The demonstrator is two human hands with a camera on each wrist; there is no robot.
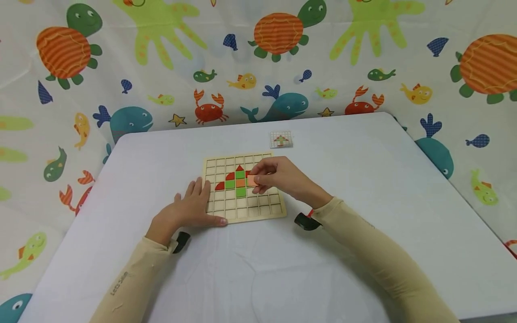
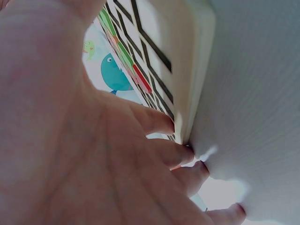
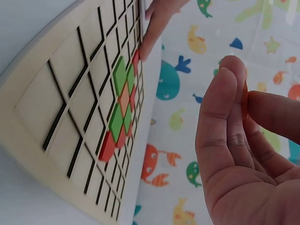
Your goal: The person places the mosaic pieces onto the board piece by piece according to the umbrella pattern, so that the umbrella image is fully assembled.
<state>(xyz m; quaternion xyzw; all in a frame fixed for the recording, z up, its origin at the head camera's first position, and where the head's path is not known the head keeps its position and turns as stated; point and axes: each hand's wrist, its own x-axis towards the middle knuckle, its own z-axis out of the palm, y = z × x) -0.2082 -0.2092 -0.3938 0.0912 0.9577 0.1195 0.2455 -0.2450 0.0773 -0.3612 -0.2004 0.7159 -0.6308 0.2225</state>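
Observation:
A wooden grid board (image 1: 264, 210) lies on the table, with coloured tiles set in its cells. Around an orange square (image 1: 240, 183) sit green squares (image 1: 241, 192), red curved pieces (image 1: 220, 185) and a red triangle (image 1: 239, 168). My right hand (image 1: 280, 176) pinches another orange square tile (image 1: 252, 181) between thumb and fingers, above the board's right half. In the right wrist view that tile (image 3: 245, 101) shows edge-on, held away from the board. With fingers spread, my left hand (image 1: 187, 210) rests along the board's left edge, thumb at the near corner.
A small pattern card (image 1: 280, 139) with a grid picture lies behind the board. The white table (image 1: 363, 152) stretches out on both sides, and a curtain (image 1: 169, 85) printed with sea animals hangs behind it. Dark wrist devices (image 1: 308, 221) sit under both wrists.

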